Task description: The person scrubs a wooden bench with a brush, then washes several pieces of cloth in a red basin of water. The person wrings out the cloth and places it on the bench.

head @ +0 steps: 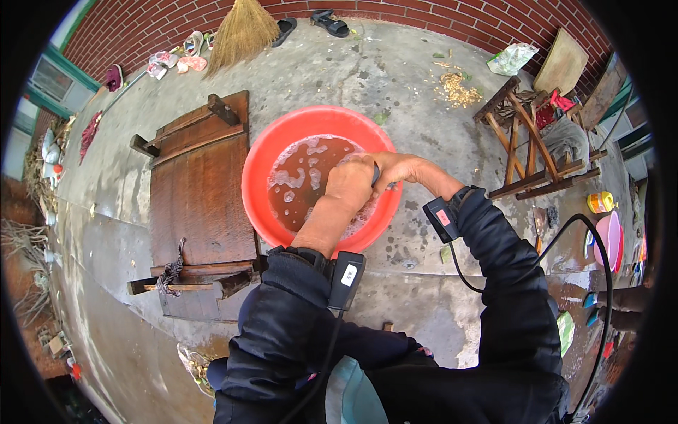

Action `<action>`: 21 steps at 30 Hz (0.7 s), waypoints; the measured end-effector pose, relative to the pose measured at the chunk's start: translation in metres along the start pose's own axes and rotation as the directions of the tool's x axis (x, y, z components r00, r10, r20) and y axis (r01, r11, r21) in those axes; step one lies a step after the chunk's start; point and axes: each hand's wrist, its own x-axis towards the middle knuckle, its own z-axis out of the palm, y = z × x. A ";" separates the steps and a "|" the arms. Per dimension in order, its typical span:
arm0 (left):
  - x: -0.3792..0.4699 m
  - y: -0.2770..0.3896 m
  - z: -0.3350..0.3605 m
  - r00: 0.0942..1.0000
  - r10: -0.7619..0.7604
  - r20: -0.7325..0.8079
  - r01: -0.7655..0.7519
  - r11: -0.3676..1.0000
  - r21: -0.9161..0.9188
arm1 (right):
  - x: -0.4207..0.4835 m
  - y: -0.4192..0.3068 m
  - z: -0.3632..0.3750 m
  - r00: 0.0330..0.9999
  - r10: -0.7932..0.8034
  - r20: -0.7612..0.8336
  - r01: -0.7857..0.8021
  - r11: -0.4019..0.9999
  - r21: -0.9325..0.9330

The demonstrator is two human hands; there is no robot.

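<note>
A red plastic basin (265, 153) stands on the concrete in front of me, holding brown, murky water (296, 193) with patches of suds. My left hand (349, 183) is closed in a fist over its right half, the wrist bent. Against it, at the basin's right rim, my right hand (394, 168) curls its fingers inward. Between the two hands shows a bit of a dark grey item (376, 174), which both hands grip. Most of that item is hidden by the fingers, so its kind cannot be told.
Left of the basin lies an overturned low wooden table (201, 206). A straw broom (241, 37) and black sandals (331, 24) are by the brick wall. At right are a wooden folding frame (529, 143), a pink basin (608, 238) and another person's feet (593, 307). A black cable (598, 233) loops beside my right arm.
</note>
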 end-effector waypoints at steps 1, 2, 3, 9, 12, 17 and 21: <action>0.001 -0.001 -0.001 0.999 -0.029 0.025 0.029 0.999 -0.024 | -0.001 -0.001 -0.002 0.999 -0.035 -0.025 0.036 0.998 0.052; 0.002 -0.002 -0.002 0.998 -0.051 0.029 0.053 0.997 -0.053 | -0.002 -0.001 -0.004 0.996 -0.067 -0.050 0.072 0.992 0.103; 0.003 -0.004 -0.003 0.996 -0.079 0.035 0.083 0.986 -0.142 | -0.003 -0.001 -0.006 0.996 -0.022 -0.084 0.032 0.991 0.129; 0.008 -0.021 -0.016 0.962 -0.227 0.153 0.273 0.748 -0.605 | -0.018 -0.001 -0.013 0.976 -0.171 -0.139 0.208 0.922 0.328; 0.009 -0.029 -0.028 0.907 -0.341 0.248 0.394 0.471 -0.789 | -0.024 -0.002 -0.010 0.914 -0.155 -0.376 0.314 0.856 0.411; 0.004 -0.042 -0.049 0.918 -0.282 0.279 0.268 -0.076 -0.960 | -0.035 -0.010 0.008 0.320 -0.664 -0.676 0.324 0.747 -0.580; 0.005 -0.032 -0.052 0.928 -0.173 0.330 0.283 -0.248 -0.926 | -0.039 -0.022 0.013 0.265 -0.949 -0.169 -0.091 0.150 -0.984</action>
